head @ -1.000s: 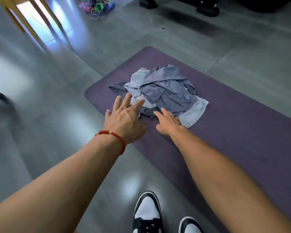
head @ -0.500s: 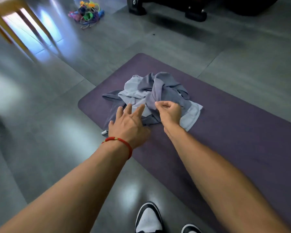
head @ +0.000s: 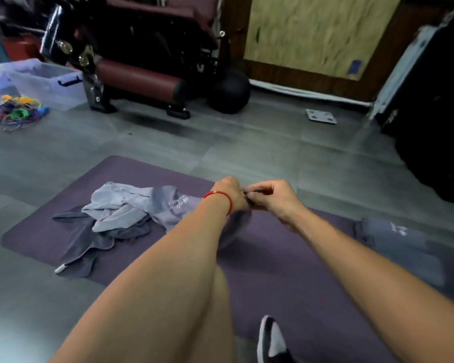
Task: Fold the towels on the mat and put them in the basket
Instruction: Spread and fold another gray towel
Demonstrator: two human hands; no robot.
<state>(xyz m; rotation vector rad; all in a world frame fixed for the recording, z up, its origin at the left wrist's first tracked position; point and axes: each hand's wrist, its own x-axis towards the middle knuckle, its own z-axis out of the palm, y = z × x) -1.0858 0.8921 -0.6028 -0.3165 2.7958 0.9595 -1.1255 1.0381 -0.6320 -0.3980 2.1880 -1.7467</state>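
A purple mat (head: 286, 271) lies on the grey floor. On its left end sits a crumpled pile of grey towels (head: 116, 213), light ones over a darker one. My left hand (head: 230, 192), with a red bracelet at the wrist, and my right hand (head: 269, 196) meet above the mat's middle. Both pinch the top edge of one grey towel (head: 173, 208), lifted from the pile; it hangs blurred below my left wrist. A folded grey towel (head: 401, 244) lies on the mat's right side. No basket shows.
A clear plastic bin (head: 37, 79) and a tangle of coloured cords (head: 16, 113) sit at the far left. A dark red padded chair (head: 147, 61) and a black ball (head: 230, 94) stand behind the mat. A black case (head: 435, 113) is at right. My shoe (head: 271, 339) is on the mat.
The view has swung up and right. My right hand lifted a towel out of the pile, and my left hand left the pile and joined it at the towel's edge.
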